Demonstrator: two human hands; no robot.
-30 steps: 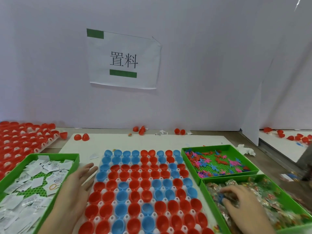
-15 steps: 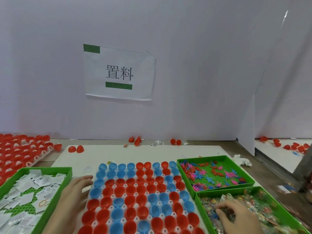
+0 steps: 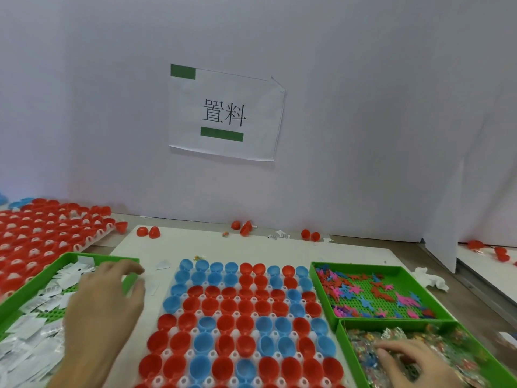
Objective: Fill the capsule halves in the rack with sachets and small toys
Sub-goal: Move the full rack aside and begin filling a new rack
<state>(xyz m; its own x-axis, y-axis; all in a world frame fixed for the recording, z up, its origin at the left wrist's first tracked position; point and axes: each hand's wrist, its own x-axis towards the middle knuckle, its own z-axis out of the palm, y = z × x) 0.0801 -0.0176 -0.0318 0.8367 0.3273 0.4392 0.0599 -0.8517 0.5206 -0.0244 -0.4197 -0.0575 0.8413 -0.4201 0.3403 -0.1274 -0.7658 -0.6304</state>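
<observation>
View: head camera, looking forward and down over the bench point(image 3: 475, 309).
Rack point(image 3: 167, 352): white, at the middle of the near edge of the bench, lying on a white board point(image 3: 251, 247).
Capsule halves point(image 3: 225, 322): red and blue, seated in rows in the rack with their hollows up.
Left tray point(image 3: 112, 258): green, at the near left of the bench, just beside the rack; holds a loose heap of white sachets point(image 3: 30, 326).
Left grip point(image 3: 103, 306): over the right rim of the left tray; fingers point(image 3: 131, 268) loosely bent and spread from the thumb; outline blurred.
Far right tray point(image 3: 363, 267): green, just right of the rack's far half; holds flat toys point(image 3: 363, 295) in red, pink and blue.
Near right tray point(image 3: 342, 340): green, touching the far right tray on its near side; holds wrapped toys point(image 3: 405, 336) in clear film.
Right grip point(image 3: 414, 362): palm down in the near right tray, fingertips point(image 3: 391, 345) on the wrapped toys; whether it pinches one cannot be told.
Second rack point(image 3: 42, 233): at the far left corner of the bench, filled with red halves.
Loose halves point(image 3: 148, 232): red, scattered along the back edge by the wall.
Sign point(image 3: 223, 113): white sheet on the wall, two printed characters between green bars.
Tissue point(image 3: 430, 280): crumpled, white, right of the far right tray.
</observation>
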